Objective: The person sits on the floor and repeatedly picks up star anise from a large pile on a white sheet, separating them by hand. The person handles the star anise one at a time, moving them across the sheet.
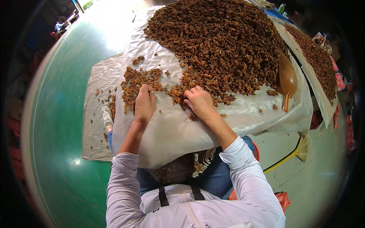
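A large heap of dried star anise (219, 48) covers much of the white plastic sheeting (171, 128) in front of me. A smaller patch of star anise (132, 81) lies to its left. At that patch's right edge is my left hand (145, 104), fingers curled inward; whatever they may hold is hidden. My right hand (199, 101) rests at the heap's front edge, thumb and fingers bent against loose pieces. Its fingertips are partly covered, so a grip on a piece cannot be made out. One stemmed star anise (192, 116) lies just below the right hand.
A brown plastic scoop (287, 77) leans on the heap's right side. Another star anise heap (316, 54) lies farther right. A yellow-handled broom (285, 159) is on the floor. At left, a floor sheet (98, 136) holds scattered pieces, beside a shoe (107, 115).
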A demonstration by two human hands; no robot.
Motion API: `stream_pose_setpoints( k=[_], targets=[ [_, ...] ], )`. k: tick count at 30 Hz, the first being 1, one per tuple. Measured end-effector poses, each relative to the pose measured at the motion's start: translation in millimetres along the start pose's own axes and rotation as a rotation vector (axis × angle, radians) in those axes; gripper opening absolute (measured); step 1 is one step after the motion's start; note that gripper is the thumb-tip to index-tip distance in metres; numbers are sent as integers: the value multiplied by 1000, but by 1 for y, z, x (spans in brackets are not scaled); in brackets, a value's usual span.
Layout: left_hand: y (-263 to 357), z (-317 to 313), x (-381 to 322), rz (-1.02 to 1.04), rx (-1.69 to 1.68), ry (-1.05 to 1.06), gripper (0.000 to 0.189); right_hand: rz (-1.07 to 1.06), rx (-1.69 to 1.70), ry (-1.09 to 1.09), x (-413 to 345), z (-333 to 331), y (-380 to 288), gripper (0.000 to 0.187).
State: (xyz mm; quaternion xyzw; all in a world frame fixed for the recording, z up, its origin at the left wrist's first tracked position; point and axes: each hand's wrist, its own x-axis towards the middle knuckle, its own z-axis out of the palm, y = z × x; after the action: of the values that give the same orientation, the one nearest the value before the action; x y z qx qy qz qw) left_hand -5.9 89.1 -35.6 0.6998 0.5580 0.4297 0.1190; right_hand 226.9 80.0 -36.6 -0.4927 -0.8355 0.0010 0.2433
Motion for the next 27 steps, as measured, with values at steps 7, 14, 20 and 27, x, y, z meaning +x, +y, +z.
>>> stream_pose_setpoints(
  k=[7, 14, 20, 27],
  targets=[
    [-15, -23, 11, -82, 56, 68, 10, -141, 117, 142, 6, 10, -10, 11],
    [10, -80, -17, -231, -641, -625, 14, -73, 207, 68, 13, 10, -16, 21],
    [58, -25, -64, -439, -672, -264, 29, -254, 357, 119, -1, -8, -42, 25],
    [46, 1, -73, -510, -752, -191, 6, -59, 664, 141, -15, -15, -56, 18]
  ],
)
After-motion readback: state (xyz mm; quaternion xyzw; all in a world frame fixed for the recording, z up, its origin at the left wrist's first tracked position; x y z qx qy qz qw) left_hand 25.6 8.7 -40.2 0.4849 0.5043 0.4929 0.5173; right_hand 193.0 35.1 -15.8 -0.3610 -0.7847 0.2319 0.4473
